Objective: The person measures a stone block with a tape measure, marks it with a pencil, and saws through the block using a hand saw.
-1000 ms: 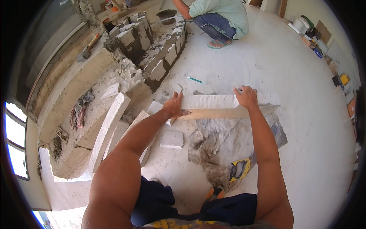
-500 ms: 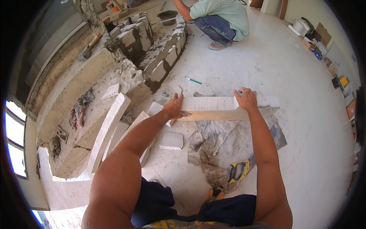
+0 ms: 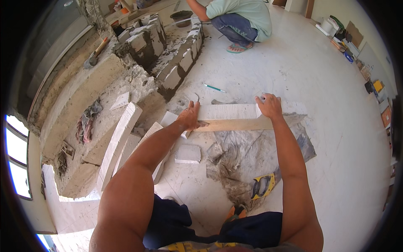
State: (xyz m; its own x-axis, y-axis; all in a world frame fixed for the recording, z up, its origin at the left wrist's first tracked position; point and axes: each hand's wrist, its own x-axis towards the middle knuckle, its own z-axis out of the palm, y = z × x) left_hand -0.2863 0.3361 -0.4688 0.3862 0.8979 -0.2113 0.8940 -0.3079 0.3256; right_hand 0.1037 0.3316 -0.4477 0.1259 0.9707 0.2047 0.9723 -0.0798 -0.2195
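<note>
A long white lightweight block (image 3: 228, 111) lies crosswise in front of me, its tan near face (image 3: 235, 124) turned toward me. My left hand (image 3: 189, 116) grips the block's left end, thumb along the near side. Toward the right end, my right hand (image 3: 270, 106) clasps the block from above, fingers over the far edge and partly hidden. Under and in front of the block spreads a crumpled grey plastic sheet (image 3: 235, 155). On that sheet rests a handsaw with a yellow and black handle (image 3: 262, 186); its blade cannot be made out. A green pencil-like stick (image 3: 215, 88) lies beyond the block.
Several white block pieces (image 3: 119, 143) lean at the left, with a small offcut (image 3: 188, 154) on the floor. Concrete steps (image 3: 79, 122) carry a rag (image 3: 88, 119) and a hammer-like tool (image 3: 95, 53). Beyond, a person (image 3: 239, 25) squats beside a low mortared block wall (image 3: 180, 67).
The view has shifted very slightly. Both hands keep the same hold on the block, and the block stays in place on the sheet.
</note>
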